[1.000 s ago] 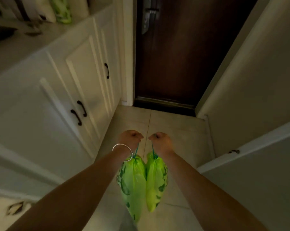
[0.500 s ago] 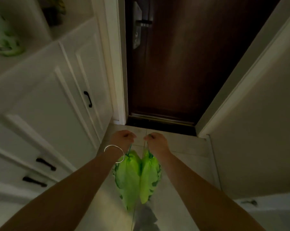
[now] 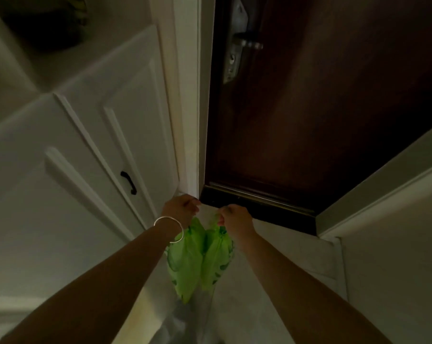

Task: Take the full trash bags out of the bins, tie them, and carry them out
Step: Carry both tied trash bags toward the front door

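Dark door (image 3: 309, 120) ahead; 2 hands, 2 green bags (image 3: 200, 256) hanging.

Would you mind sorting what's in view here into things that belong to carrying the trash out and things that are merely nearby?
Part of the job:
- left hand, holding the left bright green plastic trash bag
- right hand, holding the right bright green plastic trash bag
- closed dark brown wooden door, silver metal lever handle

Just nearby:
- white panelled cabinet, black curved cabinet handle
- silver bangle
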